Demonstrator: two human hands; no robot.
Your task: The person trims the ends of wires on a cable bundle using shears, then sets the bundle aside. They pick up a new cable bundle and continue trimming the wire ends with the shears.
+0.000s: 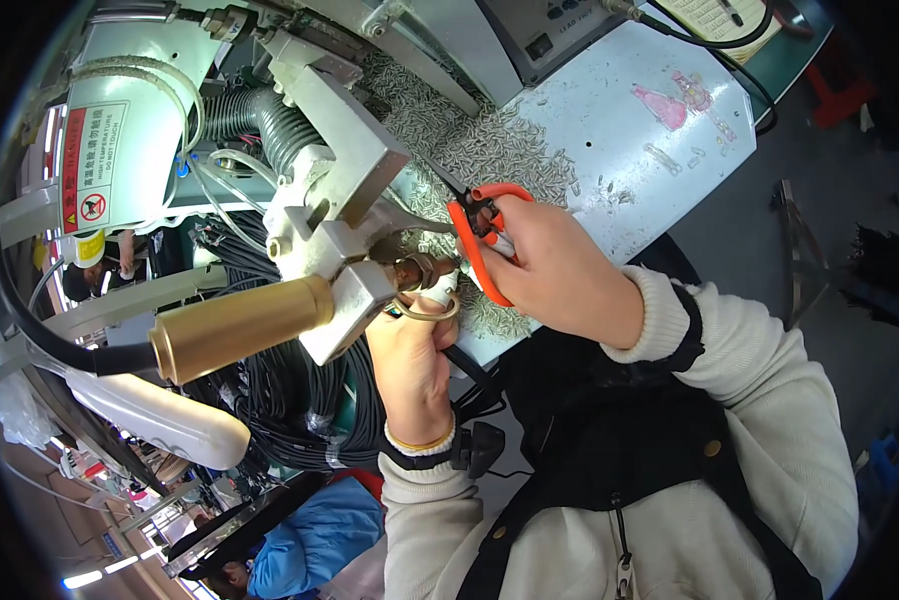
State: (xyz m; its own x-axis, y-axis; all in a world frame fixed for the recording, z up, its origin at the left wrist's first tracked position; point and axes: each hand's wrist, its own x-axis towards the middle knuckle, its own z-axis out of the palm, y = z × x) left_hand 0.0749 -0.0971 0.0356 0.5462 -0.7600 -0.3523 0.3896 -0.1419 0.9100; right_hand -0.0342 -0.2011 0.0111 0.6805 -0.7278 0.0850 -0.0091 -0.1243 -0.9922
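My right hand (565,265) is closed round a pair of orange-handled cutting pliers (486,243), whose dark jaws point up and left over a heap of small metal bits (480,145). A short grey-white piece (506,245) shows between that hand's fingers and the handles. Below and left, my left hand (410,355) has its fingers curled closed beside the machine's metal tip (417,272). A white piece (442,290) lies at those fingertips, next to a brass-coloured ring (428,308). The machine head partly hides these fingers, so their hold is unclear.
A machine with a gold cylinder (245,325) and a metal block (355,150) fills the left side. Black cable bundles (320,400) hang beneath it. A grey control box (545,40) stands at the back. The white worktop (610,110) carries scattered bits. A blue-clad person (320,540) sits lower left.
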